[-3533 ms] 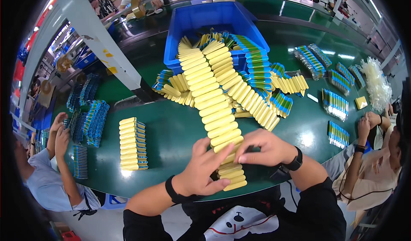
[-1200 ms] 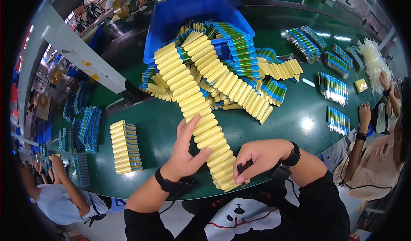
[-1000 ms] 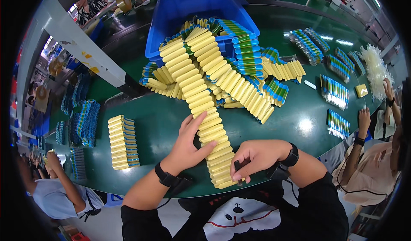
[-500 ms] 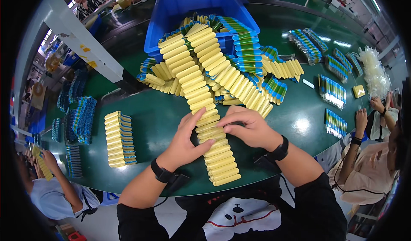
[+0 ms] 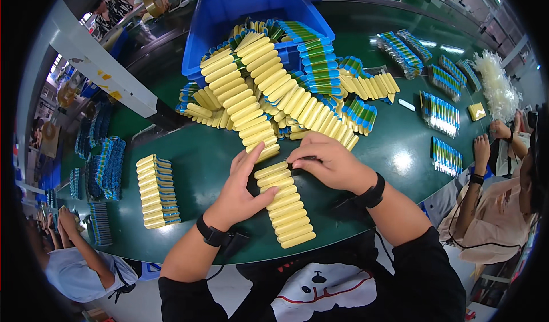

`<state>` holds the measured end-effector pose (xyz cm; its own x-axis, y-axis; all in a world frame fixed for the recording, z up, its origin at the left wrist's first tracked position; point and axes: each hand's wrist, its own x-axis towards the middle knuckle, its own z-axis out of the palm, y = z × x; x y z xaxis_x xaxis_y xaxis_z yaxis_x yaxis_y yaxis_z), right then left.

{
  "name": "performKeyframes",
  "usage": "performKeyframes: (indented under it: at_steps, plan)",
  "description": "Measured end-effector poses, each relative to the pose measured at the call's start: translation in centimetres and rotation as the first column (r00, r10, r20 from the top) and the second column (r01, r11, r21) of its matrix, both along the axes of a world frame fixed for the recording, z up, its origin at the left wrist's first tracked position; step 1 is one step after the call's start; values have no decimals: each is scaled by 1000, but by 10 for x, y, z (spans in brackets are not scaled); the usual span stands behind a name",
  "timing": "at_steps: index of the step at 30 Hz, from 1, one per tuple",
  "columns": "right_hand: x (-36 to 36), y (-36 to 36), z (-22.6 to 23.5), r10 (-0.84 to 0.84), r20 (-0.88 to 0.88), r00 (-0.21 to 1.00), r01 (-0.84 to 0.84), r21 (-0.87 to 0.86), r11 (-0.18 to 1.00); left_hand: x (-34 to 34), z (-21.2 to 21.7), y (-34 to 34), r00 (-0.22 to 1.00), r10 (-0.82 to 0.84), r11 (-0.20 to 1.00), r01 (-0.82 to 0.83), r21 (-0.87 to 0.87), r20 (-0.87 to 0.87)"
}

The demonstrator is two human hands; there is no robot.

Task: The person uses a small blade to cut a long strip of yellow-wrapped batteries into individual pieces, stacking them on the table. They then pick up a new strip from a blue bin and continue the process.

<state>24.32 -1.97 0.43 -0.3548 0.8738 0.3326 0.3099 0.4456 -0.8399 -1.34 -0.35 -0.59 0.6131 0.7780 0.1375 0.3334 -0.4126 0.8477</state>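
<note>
A short strip of joined yellow sachets lies between my hands at the front of the table. Beyond a gap, the longer yellow strip runs back to the pile. My left hand is open, index finger beside the long strip's near end, thumb at the short strip's left edge. At the short strip's far right corner, my right hand is closed in a pinch; what lies between its fingertips is hidden. A folded stack of yellow sachets stands to the left.
A blue bin spills sachet strips at the back. Blue-green bundles and a heap of clear plastic are on the right. More blue stacks stand left near a white post. Co-workers sit at both sides.
The strip under my hands has parted into two, with a gap showing green table. My right hand has shifted slightly left, still pinched. My left hand keeps its spread pose.
</note>
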Motion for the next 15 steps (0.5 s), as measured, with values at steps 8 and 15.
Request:
performKeyframes:
  at_steps: [8,15]
  plan:
    - [-1,-9,-2,87,-491,867,-244,-264,933,-3,22,-15,983,-154,925,178,335,-97]
    - [8,-28,27,319,-462,828,-555,-591,585,-1,18,-29,977,-186,931,210,299,-107]
